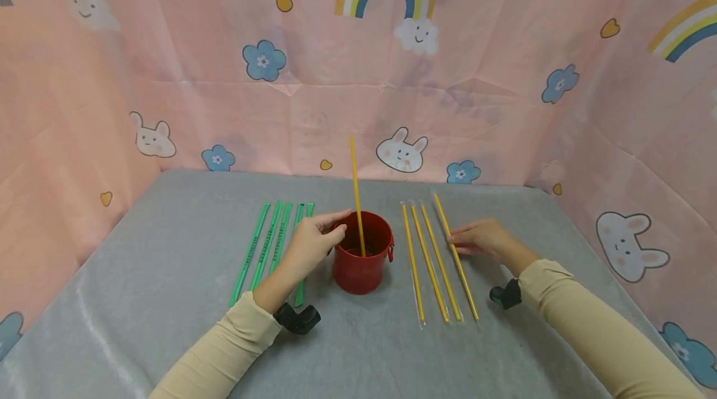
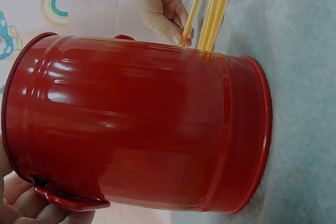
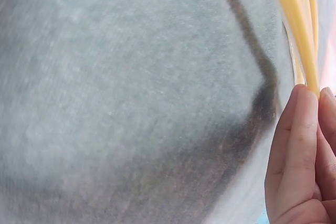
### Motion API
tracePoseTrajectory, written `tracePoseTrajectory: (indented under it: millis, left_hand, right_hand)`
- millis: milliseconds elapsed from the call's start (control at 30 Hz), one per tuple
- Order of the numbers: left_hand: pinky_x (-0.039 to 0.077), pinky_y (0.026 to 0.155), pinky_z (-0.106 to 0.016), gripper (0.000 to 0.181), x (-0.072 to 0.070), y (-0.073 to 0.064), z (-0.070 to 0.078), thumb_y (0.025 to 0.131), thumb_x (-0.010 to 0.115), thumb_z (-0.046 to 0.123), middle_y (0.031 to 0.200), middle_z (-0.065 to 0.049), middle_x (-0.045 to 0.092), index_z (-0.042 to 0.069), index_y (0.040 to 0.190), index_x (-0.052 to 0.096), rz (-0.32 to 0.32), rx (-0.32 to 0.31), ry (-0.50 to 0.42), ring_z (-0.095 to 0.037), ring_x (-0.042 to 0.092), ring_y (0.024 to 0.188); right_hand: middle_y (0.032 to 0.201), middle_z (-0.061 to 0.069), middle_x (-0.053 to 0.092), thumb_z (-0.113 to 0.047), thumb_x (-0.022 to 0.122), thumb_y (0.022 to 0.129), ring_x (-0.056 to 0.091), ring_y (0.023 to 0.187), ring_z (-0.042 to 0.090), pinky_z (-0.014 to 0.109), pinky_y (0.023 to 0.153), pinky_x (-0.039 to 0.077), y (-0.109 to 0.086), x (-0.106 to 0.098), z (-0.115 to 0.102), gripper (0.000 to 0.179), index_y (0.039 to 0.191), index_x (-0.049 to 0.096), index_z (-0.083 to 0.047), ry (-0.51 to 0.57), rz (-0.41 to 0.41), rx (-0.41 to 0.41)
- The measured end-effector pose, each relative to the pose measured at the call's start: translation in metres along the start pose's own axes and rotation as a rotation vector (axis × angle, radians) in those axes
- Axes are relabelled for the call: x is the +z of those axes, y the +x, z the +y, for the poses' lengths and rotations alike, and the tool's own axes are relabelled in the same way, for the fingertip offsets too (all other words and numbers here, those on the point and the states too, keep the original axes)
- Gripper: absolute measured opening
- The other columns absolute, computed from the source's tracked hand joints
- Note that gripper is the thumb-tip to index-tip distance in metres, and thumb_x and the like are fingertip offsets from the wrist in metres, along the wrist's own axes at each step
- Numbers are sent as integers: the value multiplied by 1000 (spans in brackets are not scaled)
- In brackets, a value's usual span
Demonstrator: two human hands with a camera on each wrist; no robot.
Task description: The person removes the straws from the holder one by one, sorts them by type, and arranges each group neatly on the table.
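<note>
A small red bucket [image 1: 361, 271] stands in the middle of the table, and one yellow straw [image 1: 356, 187] leans upright inside it. My left hand [image 1: 313, 238] grips the bucket's rim on its left side; in the left wrist view its fingers [image 2: 39, 205] curl by the small side handle [image 2: 71, 201]. To the right of the bucket, my right hand [image 1: 482, 238] pinches another yellow straw [image 1: 460, 268] near its middle, between thumb and fingertips. That straw is tilted, low over the table. Three wrapped yellow straws [image 1: 431, 262] lie side by side just left of it.
Several green wrapped straws [image 1: 266, 246] lie in a row left of the bucket, partly behind the left forearm. A grey cloth [image 1: 392, 355] covers the table. A pink printed curtain [image 1: 313, 112] closes off the back and sides.
</note>
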State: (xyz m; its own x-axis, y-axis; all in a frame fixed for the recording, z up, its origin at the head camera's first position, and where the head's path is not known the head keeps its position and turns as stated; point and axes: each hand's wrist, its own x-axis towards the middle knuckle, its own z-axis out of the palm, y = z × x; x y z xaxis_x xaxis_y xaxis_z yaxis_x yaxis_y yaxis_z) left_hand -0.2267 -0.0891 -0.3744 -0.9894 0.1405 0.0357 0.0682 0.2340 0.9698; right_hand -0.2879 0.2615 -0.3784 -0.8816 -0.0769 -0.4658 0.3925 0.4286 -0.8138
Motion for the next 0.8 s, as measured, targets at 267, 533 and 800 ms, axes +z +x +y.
tracePoseTrajectory:
  millis: [267,533,800]
  left_hand:
    - [32,48,-20,37,-1,1,1,96,61,15,112,-8,71,18,132,66,-7,13,-13,-12,34,49]
    - [32,48,-20,37,0,0,1,96,61,15,113,-7,71,19,132,67,-3,7,-11,-12,34,49]
    - [32,48,-20,37,0,0,2,96,61,15,116,-7,71,19,132,67,-1,5,-10,-12,34,49]
  right_hand:
    - [82,-3,74,-10,70,93,70,70,6,25,70,61,3,6,2,46,130,58,13,-24,45,39]
    - [82,-2,74,-8,69,93,70,70,5,25,69,61,6,9,4,43,129,59,13,-26,69,49]
    - [83,4,76,-8,70,92,70,67,7,25,66,61,7,13,3,39,124,62,14,-83,103,49]
